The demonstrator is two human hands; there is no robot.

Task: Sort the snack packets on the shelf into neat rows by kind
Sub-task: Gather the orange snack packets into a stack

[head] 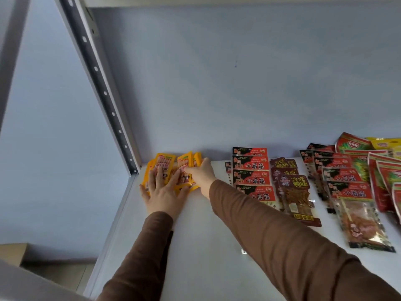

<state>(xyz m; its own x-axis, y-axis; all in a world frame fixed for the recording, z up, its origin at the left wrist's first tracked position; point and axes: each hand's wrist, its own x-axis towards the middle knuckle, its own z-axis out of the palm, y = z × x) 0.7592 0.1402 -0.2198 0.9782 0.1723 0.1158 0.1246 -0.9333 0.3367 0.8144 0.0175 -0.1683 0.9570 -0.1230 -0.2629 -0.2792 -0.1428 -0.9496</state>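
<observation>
The left hand lies flat with spread fingers on the yellow packets at the shelf's far left corner; the right hand pinches one packet's edge. Tugging could slide the overlapped packets askew.

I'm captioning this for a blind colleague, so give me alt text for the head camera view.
Both hands work a cluster of yellow snack packets at the back left corner of a white shelf: the left hand presses flat on them, the right hand touches their right side. Red-and-black packets and other kinds lie in rows to the right.
</observation>
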